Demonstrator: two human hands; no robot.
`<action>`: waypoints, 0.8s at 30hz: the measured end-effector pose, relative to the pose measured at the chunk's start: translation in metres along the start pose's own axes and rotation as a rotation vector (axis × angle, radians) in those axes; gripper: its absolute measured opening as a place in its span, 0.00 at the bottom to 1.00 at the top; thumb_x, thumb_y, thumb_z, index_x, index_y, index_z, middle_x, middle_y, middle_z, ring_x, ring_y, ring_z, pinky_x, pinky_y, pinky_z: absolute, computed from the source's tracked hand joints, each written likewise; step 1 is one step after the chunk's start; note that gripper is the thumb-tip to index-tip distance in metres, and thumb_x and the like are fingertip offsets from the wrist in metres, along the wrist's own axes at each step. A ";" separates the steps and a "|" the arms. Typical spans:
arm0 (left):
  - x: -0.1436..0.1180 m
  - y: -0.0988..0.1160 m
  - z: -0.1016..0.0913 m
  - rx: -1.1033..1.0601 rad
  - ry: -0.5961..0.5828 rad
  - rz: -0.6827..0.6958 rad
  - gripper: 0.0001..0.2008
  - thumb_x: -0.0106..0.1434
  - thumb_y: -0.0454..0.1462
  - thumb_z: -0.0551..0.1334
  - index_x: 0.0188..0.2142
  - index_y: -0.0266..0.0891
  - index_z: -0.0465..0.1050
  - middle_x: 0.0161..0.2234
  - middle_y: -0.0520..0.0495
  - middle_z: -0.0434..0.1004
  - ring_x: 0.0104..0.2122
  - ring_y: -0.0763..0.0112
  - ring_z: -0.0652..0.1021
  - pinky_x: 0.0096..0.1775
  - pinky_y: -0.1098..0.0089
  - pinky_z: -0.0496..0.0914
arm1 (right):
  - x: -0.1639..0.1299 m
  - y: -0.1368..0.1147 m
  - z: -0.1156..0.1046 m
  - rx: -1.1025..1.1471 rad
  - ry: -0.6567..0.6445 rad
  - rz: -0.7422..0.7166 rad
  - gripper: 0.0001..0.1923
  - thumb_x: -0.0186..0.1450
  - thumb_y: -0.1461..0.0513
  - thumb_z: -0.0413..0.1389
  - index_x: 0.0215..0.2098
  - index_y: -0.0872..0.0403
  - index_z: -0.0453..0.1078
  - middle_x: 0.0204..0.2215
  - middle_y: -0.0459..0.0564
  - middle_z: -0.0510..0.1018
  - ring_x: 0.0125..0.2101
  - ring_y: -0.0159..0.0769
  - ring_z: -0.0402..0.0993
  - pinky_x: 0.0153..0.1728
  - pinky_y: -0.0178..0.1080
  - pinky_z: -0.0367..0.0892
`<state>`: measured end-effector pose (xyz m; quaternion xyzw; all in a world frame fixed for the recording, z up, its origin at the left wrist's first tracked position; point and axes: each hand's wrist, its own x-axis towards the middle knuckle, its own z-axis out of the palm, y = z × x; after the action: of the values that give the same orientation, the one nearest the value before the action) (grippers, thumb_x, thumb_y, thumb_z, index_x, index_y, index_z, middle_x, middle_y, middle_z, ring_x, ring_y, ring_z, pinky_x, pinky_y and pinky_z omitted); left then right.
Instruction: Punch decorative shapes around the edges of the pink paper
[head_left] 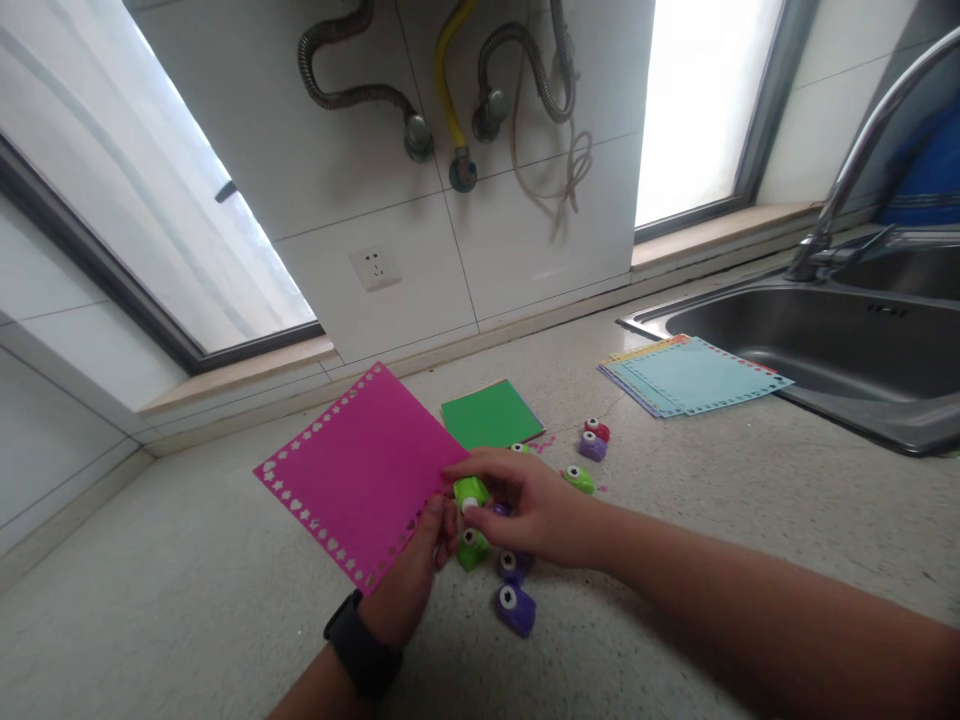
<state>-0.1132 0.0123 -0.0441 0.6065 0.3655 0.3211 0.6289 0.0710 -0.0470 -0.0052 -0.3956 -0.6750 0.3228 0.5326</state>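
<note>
My left hand [420, 545] grips a magenta sheet of paper [367, 460] by its lower right edge, tilted above the counter. Rows of small shaped holes, among them hearts and stars, run along several of its borders. Fingers and thumb of my right hand [532, 500] close round a light green craft punch [469, 490] with a white button, at the sheet's right edge. Just below lies another green punch [472, 550]. Purple punches [516, 608] rest near my right hand, one partly hidden behind it.
A green paper stack [491, 415] lies behind my hands. Further right are a green punch [578, 479], a red punch [598, 429] and pink paper scraps. Punched pale blue sheets [705, 375] lie beside the steel sink [825, 340]. A tiled wall with hoses bounds the counter.
</note>
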 end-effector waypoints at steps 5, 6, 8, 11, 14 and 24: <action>-0.002 0.014 0.000 0.167 0.046 0.095 0.11 0.59 0.45 0.70 0.33 0.40 0.76 0.27 0.52 0.75 0.27 0.71 0.72 0.33 0.70 0.66 | 0.004 -0.006 -0.026 0.041 0.029 0.070 0.18 0.62 0.61 0.61 0.51 0.53 0.74 0.45 0.53 0.78 0.38 0.35 0.73 0.35 0.38 0.70; 0.000 0.015 -0.001 0.156 0.064 0.091 0.10 0.59 0.43 0.70 0.30 0.40 0.76 0.23 0.54 0.73 0.23 0.73 0.70 0.30 0.71 0.65 | 0.006 -0.007 -0.036 0.066 0.022 0.097 0.17 0.63 0.60 0.61 0.50 0.53 0.75 0.44 0.53 0.78 0.37 0.34 0.73 0.35 0.38 0.70; 0.004 0.016 -0.003 -0.008 0.112 0.107 0.07 0.57 0.39 0.71 0.32 0.40 0.77 0.23 0.54 0.76 0.23 0.73 0.72 0.30 0.72 0.66 | 0.007 -0.010 -0.056 0.123 -0.040 0.155 0.17 0.64 0.59 0.62 0.50 0.54 0.75 0.39 0.51 0.78 0.33 0.32 0.73 0.32 0.36 0.70; 0.009 0.021 -0.008 -0.432 0.180 0.093 0.14 0.59 0.38 0.69 0.46 0.45 0.77 0.42 0.51 0.83 0.38 0.67 0.79 0.41 0.68 0.73 | 0.008 -0.012 -0.083 0.155 -0.172 0.200 0.16 0.64 0.58 0.62 0.50 0.55 0.75 0.31 0.47 0.77 0.28 0.28 0.71 0.28 0.32 0.67; 0.010 0.027 -0.015 -0.651 0.125 -0.098 0.12 0.63 0.43 0.63 0.43 0.42 0.79 0.41 0.46 0.84 0.39 0.62 0.81 0.43 0.63 0.75 | 0.008 -0.014 -0.099 0.133 -0.315 0.275 0.16 0.65 0.59 0.61 0.50 0.56 0.75 0.31 0.47 0.77 0.28 0.27 0.72 0.28 0.30 0.66; -0.003 0.020 -0.006 -0.339 -0.258 -0.178 0.18 0.59 0.35 0.71 0.49 0.37 0.77 0.42 0.39 0.84 0.36 0.61 0.84 0.42 0.63 0.78 | 0.006 -0.016 -0.107 0.105 -0.471 0.335 0.14 0.65 0.62 0.60 0.48 0.57 0.75 0.31 0.45 0.76 0.26 0.24 0.67 0.28 0.29 0.64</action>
<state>-0.1195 0.0144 -0.0238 0.4935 0.2748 0.2411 0.7892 0.1711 -0.0482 0.0350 -0.3876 -0.6876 0.5237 0.3205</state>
